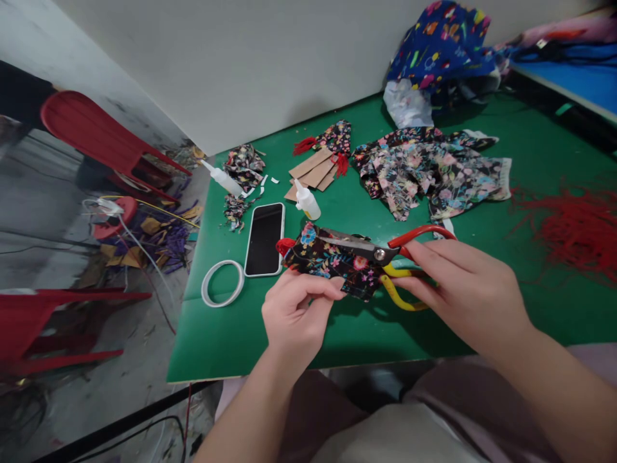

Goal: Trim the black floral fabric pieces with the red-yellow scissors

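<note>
My left hand [299, 312] is closed, pinching the lower edge of a dark floral fabric piece [332, 260] above the table. A red tassel [285, 245] shows at the piece's left end. In my right hand [463, 283] is a pair of scissors [380, 254] with a red handle. Their blades point left and lie along the upper part of the fabric; whether the blades are parted is hard to see. Below the red handle, yellow handles [402, 301] show, perhaps of a second tool, partly hidden by my fingers.
On the green table [216, 347] are a phone [265, 241], a tape roll [222, 283], glue bottles [307, 200], brown card strips [313, 168], floral cloth [424, 170] and red threads [578, 225]. Fabric scraps [243, 166] lie at the left. Red chairs [103, 132] stand beyond the table's left edge.
</note>
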Available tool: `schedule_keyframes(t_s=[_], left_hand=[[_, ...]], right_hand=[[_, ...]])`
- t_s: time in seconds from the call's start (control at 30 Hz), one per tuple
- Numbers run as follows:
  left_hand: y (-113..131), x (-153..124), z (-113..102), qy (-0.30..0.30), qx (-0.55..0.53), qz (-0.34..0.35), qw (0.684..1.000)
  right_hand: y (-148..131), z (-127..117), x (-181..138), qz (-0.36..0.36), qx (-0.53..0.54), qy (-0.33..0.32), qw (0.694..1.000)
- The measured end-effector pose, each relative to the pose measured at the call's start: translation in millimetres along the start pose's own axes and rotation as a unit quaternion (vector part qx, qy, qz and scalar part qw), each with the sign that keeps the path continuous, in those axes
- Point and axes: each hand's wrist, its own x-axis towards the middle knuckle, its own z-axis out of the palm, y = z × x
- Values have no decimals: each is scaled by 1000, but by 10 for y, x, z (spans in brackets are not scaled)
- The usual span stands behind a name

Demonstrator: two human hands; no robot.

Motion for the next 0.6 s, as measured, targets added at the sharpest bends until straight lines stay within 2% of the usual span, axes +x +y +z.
schedule_keyframes(t_s=[0.6], left_hand=[[11,6,2,-3,11,9,1000]], right_hand=[[-28,-11,-7,15,-14,-21,1000]])
